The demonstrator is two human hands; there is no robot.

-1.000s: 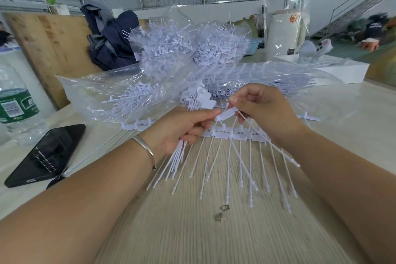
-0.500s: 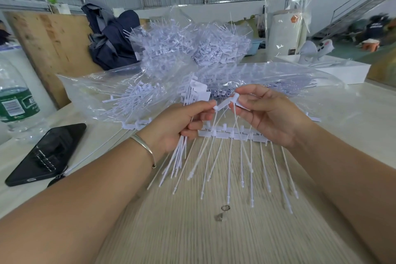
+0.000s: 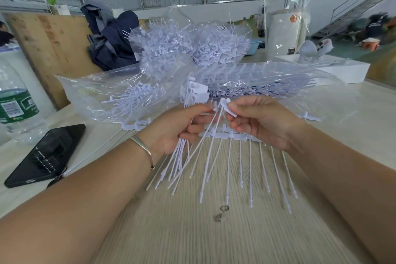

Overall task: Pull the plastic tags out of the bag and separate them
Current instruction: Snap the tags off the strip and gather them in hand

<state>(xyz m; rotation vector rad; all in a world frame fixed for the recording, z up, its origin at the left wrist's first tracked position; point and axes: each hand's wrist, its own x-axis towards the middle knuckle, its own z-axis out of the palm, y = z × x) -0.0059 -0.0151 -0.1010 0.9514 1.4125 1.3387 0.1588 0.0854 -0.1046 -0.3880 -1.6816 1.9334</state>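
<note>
— pale wood-grain table (image 3: 192, 238) under a metal-walled workshop, that's what my feed shows. what's in the hands?

— my left hand (image 3: 171, 133) has its fingers curled round a bundle of separated tags (image 3: 182, 156), heads up above the thumb, tails fanning down toward me. my right hand (image 3: 263, 122) pinches a single tag (image 3: 227, 107) by its flat head between thumb and forefinger, other fingers curled under. the two hands are just beside each other, and that tag's tail crosses down past the left fingers.

— and the rest of the tags?

— a strip of joined tags (image 3: 233, 135) lies on the table beneath the hands, tails pointing at me. behind it sits the clear plastic bag (image 3: 96, 92), lying on its side with more tags inside, and a big heap of tags (image 3: 192, 47) in plastic rises behind that.

— anything else around?

— a black phone (image 3: 45, 156) lies left of my forearm, a water bottle (image 3: 12, 100) stands at the left edge, a dark backpack (image 3: 111, 40) leans against a plywood board (image 3: 49, 49), and a white box (image 3: 342, 68) sits far right.
</note>
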